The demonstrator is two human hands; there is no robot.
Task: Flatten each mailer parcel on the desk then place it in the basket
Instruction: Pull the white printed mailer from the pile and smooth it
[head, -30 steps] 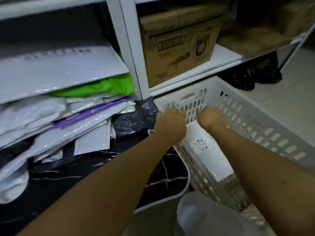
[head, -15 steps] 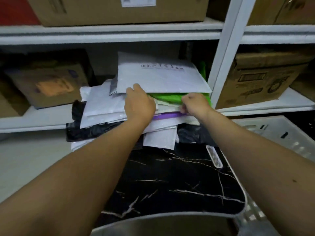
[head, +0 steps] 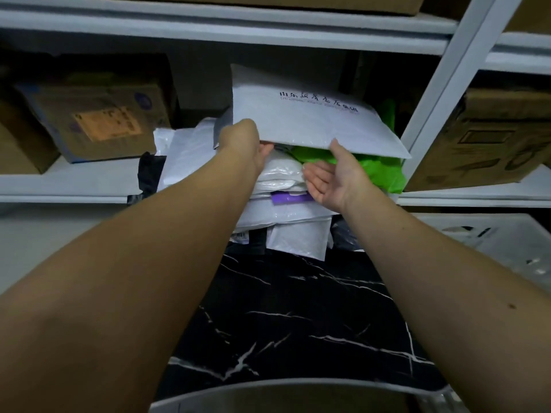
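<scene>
In the head view both bare forearms reach forward over the black marble-patterned desk toward the pile of mailers at its far edge. The left hand is turned knuckles up, its fingers tucked under the left end of the near edge of the large white mailer on top of the pile, closed around that edge. The right hand is turned palm up, fingers spread and loose; its thumb touches the underside of the same mailer's near edge, and whether it actually grips cannot be told. The white mailer is tilted, its near edge raised off the green mailer and the white and purple ones below. The white basket stands to the right of the desk, low at the frame's edge. Cardboard boxes sit on the white shelving behind.

Half a second ago both hands lay palm down on the pile beneath the top mailer; now they have shifted up to its front edge, the right one has turned over, and the mailer has lifted at the front.
</scene>
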